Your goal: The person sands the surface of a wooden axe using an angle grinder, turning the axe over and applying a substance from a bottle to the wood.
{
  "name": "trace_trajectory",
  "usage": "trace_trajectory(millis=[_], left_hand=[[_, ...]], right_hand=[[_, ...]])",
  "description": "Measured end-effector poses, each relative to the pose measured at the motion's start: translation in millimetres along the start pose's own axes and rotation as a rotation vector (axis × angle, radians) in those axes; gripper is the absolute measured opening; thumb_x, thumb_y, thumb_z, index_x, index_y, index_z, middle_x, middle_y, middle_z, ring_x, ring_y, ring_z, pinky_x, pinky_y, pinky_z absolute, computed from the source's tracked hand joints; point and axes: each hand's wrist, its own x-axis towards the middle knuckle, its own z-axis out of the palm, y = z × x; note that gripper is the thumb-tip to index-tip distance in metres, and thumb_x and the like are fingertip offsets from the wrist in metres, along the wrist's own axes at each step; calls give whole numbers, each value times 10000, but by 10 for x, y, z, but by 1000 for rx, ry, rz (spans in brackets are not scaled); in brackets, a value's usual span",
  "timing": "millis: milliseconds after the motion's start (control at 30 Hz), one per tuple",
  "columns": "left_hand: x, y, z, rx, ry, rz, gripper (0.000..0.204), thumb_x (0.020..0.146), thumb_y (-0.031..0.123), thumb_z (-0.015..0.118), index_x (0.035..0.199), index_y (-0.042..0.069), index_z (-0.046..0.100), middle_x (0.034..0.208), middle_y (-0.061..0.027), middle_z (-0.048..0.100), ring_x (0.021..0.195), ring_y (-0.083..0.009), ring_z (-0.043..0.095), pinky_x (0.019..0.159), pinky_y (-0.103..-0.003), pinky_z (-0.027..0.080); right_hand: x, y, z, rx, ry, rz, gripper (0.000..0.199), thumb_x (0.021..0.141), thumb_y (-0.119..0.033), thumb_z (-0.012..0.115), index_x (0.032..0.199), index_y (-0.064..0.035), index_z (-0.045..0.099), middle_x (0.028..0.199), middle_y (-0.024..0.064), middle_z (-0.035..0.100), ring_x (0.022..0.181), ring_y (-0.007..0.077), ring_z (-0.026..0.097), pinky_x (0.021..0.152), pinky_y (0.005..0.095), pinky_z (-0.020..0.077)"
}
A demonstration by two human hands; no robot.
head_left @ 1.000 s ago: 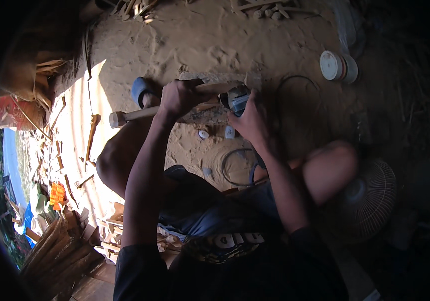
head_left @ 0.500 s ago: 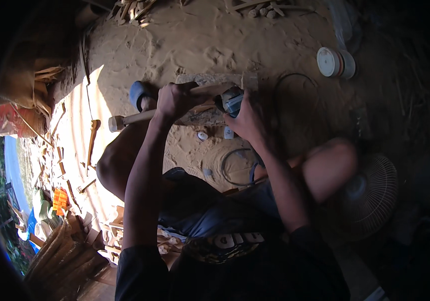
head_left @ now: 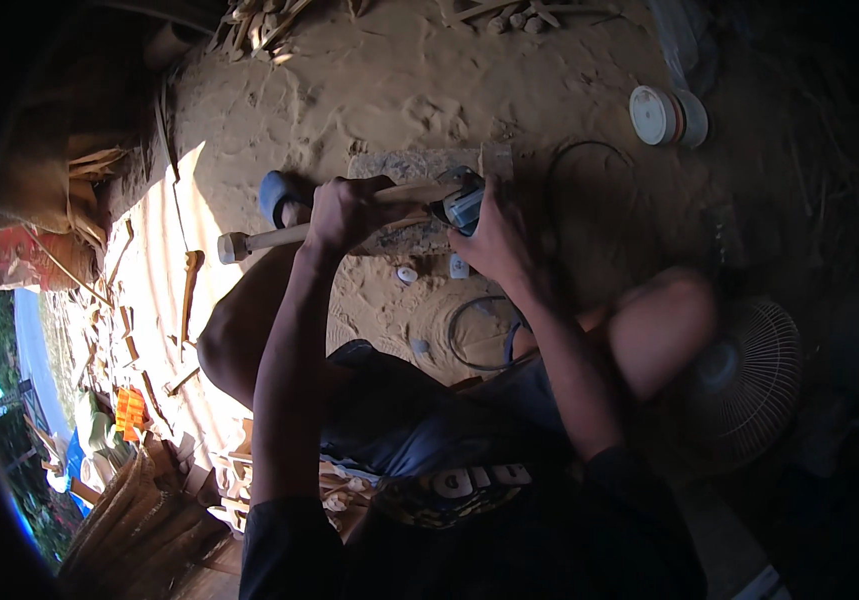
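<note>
A long pale wooden stick (head_left: 276, 238) with a thick knob at its left end lies across in front of me. Its shaft is wrapped in the fingers of my left hand (head_left: 346, 212). The stick's right end meets a dark, compact hand-held power tool (head_left: 463, 208), clasped by my right hand (head_left: 495, 238); its exact kind is hard to make out. Both hands are over a rough wooden board (head_left: 404, 163) lying on the sandy ground. Where the tool touches the wood is partly hidden by the tool's own body.
My bent legs frame the board, with a blue shoe (head_left: 275, 196) at its left. A dark cable (head_left: 589, 146) curves on the sand. A round fan (head_left: 749, 380) stands at my right, a white tub (head_left: 655, 116) farther off. Wood pieces (head_left: 187, 300) lie at left.
The left hand and the stick have shifted slightly down, and the stick's right end now shows closer against the tool. The right hand keeps its grip on the tool.
</note>
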Motion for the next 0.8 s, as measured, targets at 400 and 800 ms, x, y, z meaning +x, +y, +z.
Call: trace_trajectory(millis=[400, 800], left_hand=[[82, -22, -8, 52, -5, 40, 468, 807, 531, 919, 972, 103, 833, 701, -118, 739, 605, -311, 724, 566, -411, 578], [80, 16, -20, 87, -8, 20, 469, 817, 537, 910, 1007, 113, 844, 729, -115, 761, 625, -295, 748, 581, -400, 595]], right_hand=[[-4, 64, 71, 31, 41, -9, 843, 810, -211, 859, 1457, 125, 437, 1221, 356, 692, 1119, 516, 703, 980, 538, 578], [-58, 38, -3, 72, -23, 19, 890, 804, -218, 877, 1486, 121, 418, 1281, 369, 660, 1204, 497, 675, 1027, 519, 558]])
